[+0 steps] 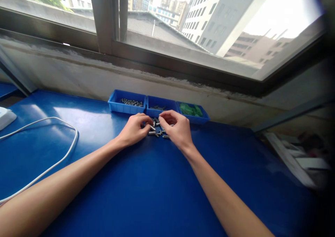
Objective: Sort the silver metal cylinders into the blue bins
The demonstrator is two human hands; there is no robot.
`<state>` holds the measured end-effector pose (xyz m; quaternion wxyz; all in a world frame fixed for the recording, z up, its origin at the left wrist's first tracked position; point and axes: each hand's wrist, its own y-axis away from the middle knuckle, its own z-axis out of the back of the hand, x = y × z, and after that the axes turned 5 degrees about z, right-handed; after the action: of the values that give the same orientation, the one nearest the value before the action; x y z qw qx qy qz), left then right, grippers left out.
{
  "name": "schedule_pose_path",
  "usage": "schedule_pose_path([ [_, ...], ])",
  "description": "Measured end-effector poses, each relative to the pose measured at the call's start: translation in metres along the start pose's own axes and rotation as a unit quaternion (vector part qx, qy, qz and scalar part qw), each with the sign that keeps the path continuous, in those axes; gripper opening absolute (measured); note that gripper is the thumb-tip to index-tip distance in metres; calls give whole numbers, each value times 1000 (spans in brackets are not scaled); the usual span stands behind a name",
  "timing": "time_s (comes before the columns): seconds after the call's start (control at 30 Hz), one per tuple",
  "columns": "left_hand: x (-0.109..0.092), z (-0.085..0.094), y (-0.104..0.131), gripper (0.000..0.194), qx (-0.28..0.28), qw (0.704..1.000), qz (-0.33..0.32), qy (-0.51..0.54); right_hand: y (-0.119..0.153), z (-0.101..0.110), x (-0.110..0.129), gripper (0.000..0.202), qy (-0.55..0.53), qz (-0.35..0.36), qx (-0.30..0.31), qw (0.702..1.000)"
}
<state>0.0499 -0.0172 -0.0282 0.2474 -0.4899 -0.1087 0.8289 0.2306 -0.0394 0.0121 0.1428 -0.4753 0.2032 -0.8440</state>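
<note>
Several small silvery metal pieces (158,134), pin-like or standoff-like, lie in a loose cluster on the blue tabletop (146,181). My left hand (136,128) is at the cluster's left side, thumb and fingers curled closed around a short metal piece (152,128). On the right side, my right hand (179,127) has its thumb and fingertips drawn together over the pile. Whatever may be between those right fingertips is too small to make out. Part of the cluster is hidden behind the right hand.
Three blue bins stand along the wall: a left bin (125,108) with small metal parts, a middle bin (159,101) with some grey pieces, and a right bin (196,119) with green items. A white cable (75,136) loops at left. A window frame (157,59) rises behind.
</note>
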Motion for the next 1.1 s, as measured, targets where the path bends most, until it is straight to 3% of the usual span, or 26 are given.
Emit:
schedule_pose_path([
  [0.17,-1,0,0,22,-1,1000,6,-13,42,18,-13,14,163,124,88,975],
  [0.3,-2,2,1,23,-2,1000,11,-26,51,15,-15,13,228,175,104,952],
  [0.73,-3,3,2,23,0,999,14,-32,47,9,-14,12,266,205,138,932],
  [1.1,-3,3,2,22,-1,999,12,-38,42,8,-22,11,258,199,123,937],
])
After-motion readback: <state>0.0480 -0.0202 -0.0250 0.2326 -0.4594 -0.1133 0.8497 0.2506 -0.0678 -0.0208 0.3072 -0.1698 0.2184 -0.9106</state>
